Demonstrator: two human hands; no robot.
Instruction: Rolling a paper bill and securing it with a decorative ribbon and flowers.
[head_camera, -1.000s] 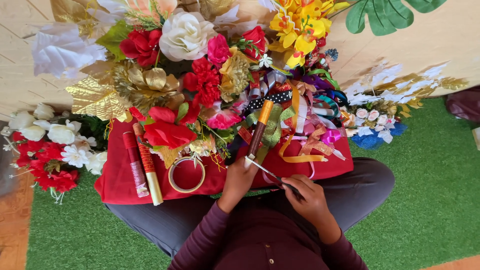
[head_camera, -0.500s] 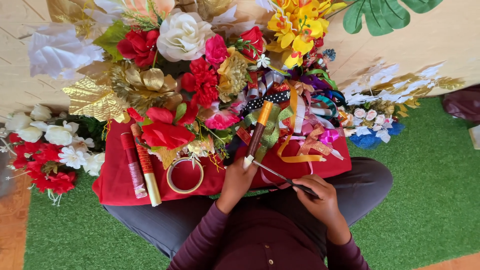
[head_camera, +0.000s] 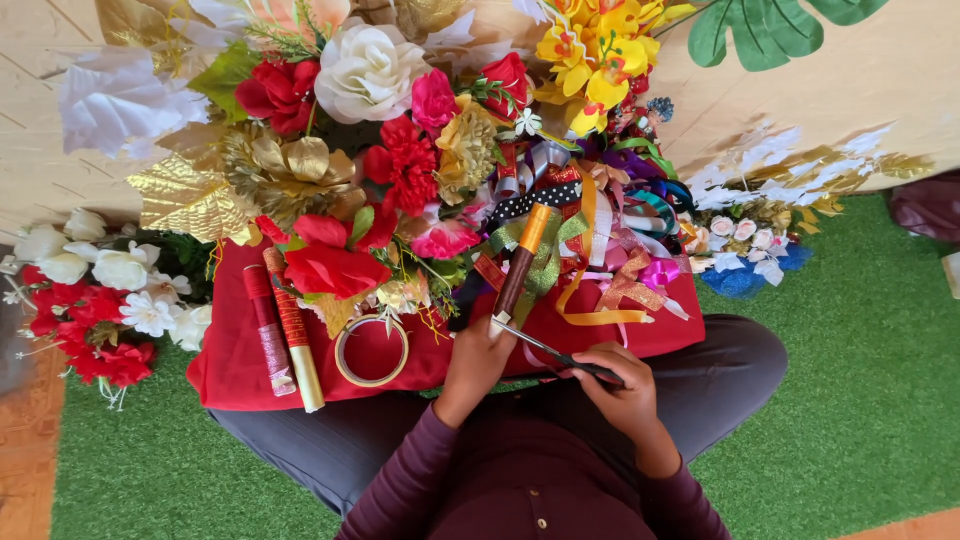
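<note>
My left hand (head_camera: 475, 365) grips the near end of a brown and orange roll of ribbon (head_camera: 522, 262) that slants up over the red cloth (head_camera: 230, 360). My right hand (head_camera: 620, 388) holds dark scissors (head_camera: 545, 350). Their blades point left, and the tips lie right at the roll's near end by my left fingers. A loose strip of pink ribbon hangs just below the blades. Both hands sit above my lap at the cloth's near edge.
Artificial flowers (head_camera: 370, 70) in red, white, gold and yellow pile up at the back, with a tangle of coloured ribbons (head_camera: 620, 230) to the right. Two rolls of red and gold material (head_camera: 285, 330) and a tape ring (head_camera: 372, 352) lie left. Green turf (head_camera: 860, 380) surrounds me.
My right hand with the scissors drifted slightly right and back again. The left hand keeps its hold on the roll, almost still.
</note>
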